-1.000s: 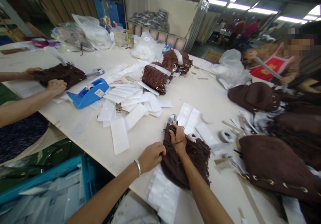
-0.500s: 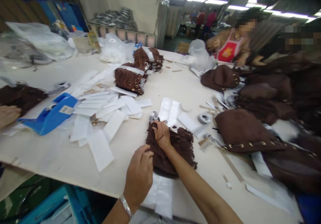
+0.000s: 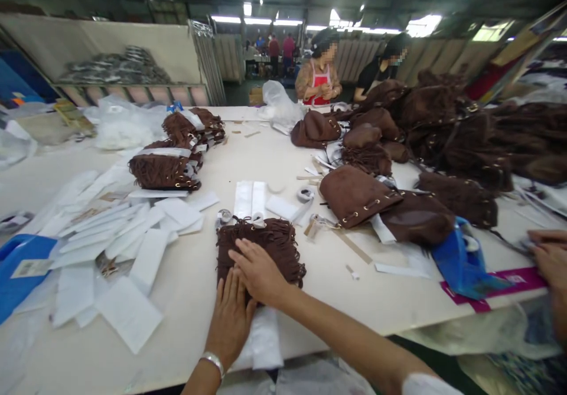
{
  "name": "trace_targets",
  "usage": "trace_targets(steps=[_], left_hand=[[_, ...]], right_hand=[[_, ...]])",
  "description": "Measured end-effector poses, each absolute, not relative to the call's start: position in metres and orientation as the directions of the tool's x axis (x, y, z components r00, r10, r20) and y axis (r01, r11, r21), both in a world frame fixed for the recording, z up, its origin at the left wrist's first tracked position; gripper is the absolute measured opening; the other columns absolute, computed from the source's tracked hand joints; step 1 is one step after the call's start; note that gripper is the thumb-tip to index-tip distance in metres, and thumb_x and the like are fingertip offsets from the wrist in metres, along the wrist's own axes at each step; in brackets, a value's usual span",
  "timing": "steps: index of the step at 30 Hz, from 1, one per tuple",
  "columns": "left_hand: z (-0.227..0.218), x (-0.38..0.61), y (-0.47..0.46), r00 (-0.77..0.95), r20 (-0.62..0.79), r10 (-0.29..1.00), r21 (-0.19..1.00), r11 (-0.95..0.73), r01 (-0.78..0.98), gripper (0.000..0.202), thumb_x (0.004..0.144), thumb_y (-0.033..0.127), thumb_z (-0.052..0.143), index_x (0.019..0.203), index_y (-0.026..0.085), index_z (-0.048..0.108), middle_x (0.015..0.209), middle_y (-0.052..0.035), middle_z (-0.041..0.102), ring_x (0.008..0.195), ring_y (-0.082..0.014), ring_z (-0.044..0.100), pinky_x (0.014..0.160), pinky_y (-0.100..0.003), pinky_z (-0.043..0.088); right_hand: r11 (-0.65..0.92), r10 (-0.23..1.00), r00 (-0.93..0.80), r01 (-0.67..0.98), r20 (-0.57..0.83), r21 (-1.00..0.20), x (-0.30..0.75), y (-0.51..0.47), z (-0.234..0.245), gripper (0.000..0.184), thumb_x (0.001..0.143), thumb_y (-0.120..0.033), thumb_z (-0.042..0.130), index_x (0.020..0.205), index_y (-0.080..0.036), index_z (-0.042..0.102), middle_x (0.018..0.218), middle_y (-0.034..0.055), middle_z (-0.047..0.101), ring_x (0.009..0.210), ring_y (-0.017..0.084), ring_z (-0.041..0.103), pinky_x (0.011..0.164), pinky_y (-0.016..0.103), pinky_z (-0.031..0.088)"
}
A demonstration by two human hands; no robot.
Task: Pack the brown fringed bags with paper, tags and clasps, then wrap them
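Observation:
A dark brown fringed bag (image 3: 283, 244) lies flat on the table in front of me. My left hand (image 3: 231, 312), with a silver bracelet at the wrist, rests on the bag's lower left part with fingers straight. Beside it my right hand (image 3: 259, 271) lies flat across the bag's middle, its fingertips near those of the left. Neither hand grips anything. White wrapping strips (image 3: 266, 339) stick out under the bag's near edge, and more white strips (image 3: 250, 199) show beyond its far edge. A grey roll (image 3: 224, 218) touches the bag's far left corner.
Left of the bag spreads a pile of white sheets (image 3: 133, 229). Banded fringed bags (image 3: 162, 167) stand behind them. Brown bags (image 3: 358, 197) heap up on the right, near a blue tape dispenser (image 3: 465, 259). Another person's hand (image 3: 551, 259) is at the right edge.
My view has swung to the right. The right hand has gone from bent fingers at the bag's far edge to lying flat. My left hand has come down onto the bag.

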State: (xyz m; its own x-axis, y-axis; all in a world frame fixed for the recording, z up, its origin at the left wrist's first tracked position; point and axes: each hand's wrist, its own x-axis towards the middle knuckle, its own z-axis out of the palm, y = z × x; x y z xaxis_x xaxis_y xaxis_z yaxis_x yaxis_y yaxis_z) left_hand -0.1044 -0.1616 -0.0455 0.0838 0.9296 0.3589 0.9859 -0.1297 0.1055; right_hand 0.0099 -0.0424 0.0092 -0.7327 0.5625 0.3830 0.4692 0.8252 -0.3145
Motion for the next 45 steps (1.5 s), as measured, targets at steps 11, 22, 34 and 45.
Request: trace_targets(steps=[11, 22, 34, 45], left_hand=[[0.063, -0.077, -0.147, 0.027, 0.388, 0.921, 0.313, -0.159, 0.937, 0.027, 0.096, 0.025, 0.042, 0.117, 0.019, 0.059, 0.107, -0.0108, 0.068, 0.1, -0.0238, 0.064, 0.09, -0.043, 0.051], [-0.019, -0.034, -0.111, 0.105, 0.342, 0.934, 0.382, -0.24, 0.892, 0.01, 0.096, 0.02, 0.044, 0.1, 0.018, 0.052, 0.107, -0.0095, 0.056, 0.102, -0.0228, 0.057, 0.089, -0.042, 0.051], [0.002, -0.035, -0.103, 0.434, 0.095, 0.896, 0.039, -0.439, 0.898, 0.021, 0.092, 0.019, 0.05, 0.112, 0.014, 0.052, 0.1, -0.0095, 0.056, 0.088, -0.0243, 0.054, 0.076, -0.039, 0.05], [0.008, -0.049, -0.098, 0.532, -0.031, 0.846, 0.082, -0.529, 0.845, 0.016, 0.084, 0.004, 0.043, 0.092, 0.016, 0.052, 0.089, -0.0082, 0.056, 0.081, -0.0234, 0.056, 0.07, -0.036, 0.052]], right_hand=[[0.73, 0.679, -0.663, 0.568, 0.314, -0.379, 0.085, -0.087, -0.01, 0.063, 0.091, -0.042, 0.054, 0.148, -0.021, 0.036, 0.153, 0.0135, 0.035, 0.144, 0.03, 0.022, 0.116, 0.057, 0.022], [0.44, 0.886, -0.449, 0.735, 0.116, -0.515, 0.114, 0.075, 0.032, 0.03, 0.098, -0.026, 0.04, 0.119, -0.022, 0.061, 0.116, 0.0048, 0.068, 0.103, 0.017, 0.063, 0.088, 0.03, 0.047], [0.483, 0.84, -0.534, 0.817, -0.096, -0.315, 0.094, 0.108, 0.022, 0.03, 0.098, -0.041, 0.041, 0.118, -0.028, 0.058, 0.103, 0.0048, 0.072, 0.094, 0.022, 0.066, 0.074, 0.029, 0.043], [0.565, 0.794, -0.591, 0.803, -0.14, -0.187, 0.084, 0.134, 0.023, 0.037, 0.102, -0.041, 0.029, 0.118, -0.015, 0.05, 0.104, 0.015, 0.071, 0.099, 0.024, 0.066, 0.08, 0.032, 0.044]])
